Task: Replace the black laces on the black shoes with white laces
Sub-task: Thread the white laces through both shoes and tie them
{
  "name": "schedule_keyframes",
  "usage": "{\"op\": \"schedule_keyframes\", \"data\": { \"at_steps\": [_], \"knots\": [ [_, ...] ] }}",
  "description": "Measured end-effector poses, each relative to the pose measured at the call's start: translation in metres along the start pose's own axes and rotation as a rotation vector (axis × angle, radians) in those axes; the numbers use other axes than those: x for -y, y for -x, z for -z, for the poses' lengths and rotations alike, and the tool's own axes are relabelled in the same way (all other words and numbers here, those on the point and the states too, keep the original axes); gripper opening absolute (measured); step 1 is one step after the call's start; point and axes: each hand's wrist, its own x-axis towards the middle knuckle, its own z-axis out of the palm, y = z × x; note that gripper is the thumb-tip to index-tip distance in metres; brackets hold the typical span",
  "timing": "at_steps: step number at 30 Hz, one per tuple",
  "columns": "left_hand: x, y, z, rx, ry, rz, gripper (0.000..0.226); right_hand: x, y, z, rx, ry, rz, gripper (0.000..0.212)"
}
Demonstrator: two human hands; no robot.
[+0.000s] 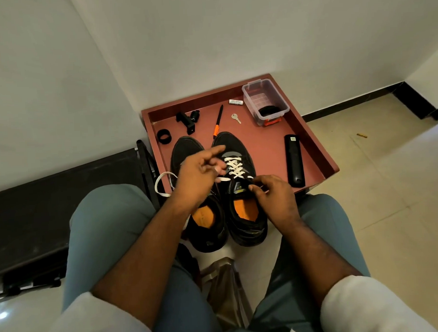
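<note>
Two black shoes point(221, 190) are set side by side, toes on the red tabletop point(267, 144), heels towards the knees. The right shoe point(241, 187) is threaded with a white lace point(234, 168) across its lower eyelets. One lace end is pinched by the left hand point(196, 177), a loop trailing off to the left. The other end is pinched by the right hand point(273, 197) beside the shoe's tongue. A key point(235, 118), a pen point(217, 121) and a clear box point(265, 99) are seen behind.

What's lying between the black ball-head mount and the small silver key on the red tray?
In the head view, a black pen with an orange tip lies between the mount and key.
</note>
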Motion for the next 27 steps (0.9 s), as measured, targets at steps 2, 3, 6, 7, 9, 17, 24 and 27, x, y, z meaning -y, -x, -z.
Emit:
{"op": "schedule_keyframes", "data": {
  "at_steps": [2, 3, 6, 7, 9, 17, 24, 27],
  "knots": [
    [0.001, 0.000, -0.013, 0.017, 0.101, -0.011, 0.056, -0.002, 0.000, -0.001, -0.042, -0.178, -0.102, 0.018],
    [0.004, 0.000, -0.019, 0.009, 0.100, -0.015, 0.062, -0.003, 0.000, -0.001, -0.043, -0.299, -0.161, 0.017],
    [0.010, 0.001, -0.033, -0.036, 0.083, -0.018, 0.071, -0.004, -0.002, 0.001, -0.016, -0.531, -0.256, 0.015],
    [0.012, 0.000, -0.038, -0.035, 0.106, -0.001, 0.069, -0.005, -0.003, 0.002, -0.004, -0.576, -0.276, 0.015],
    [0.015, -0.003, -0.047, -0.017, 0.146, 0.044, 0.059, -0.006, -0.005, 0.004, 0.022, -0.662, -0.306, 0.013],
    [0.028, -0.006, -0.059, -0.022, -0.367, -0.091, 0.014, -0.012, -0.007, 0.005, 0.096, -0.734, -0.285, 0.012],
    [0.026, -0.005, -0.064, 0.008, -0.431, -0.113, 0.019, -0.013, -0.007, 0.005, 0.104, -0.720, -0.261, 0.012],
    [0.024, -0.003, -0.064, 0.013, -0.424, -0.116, 0.018, -0.011, -0.007, 0.006, 0.105, -0.726, -0.266, 0.012]
  ]
}}
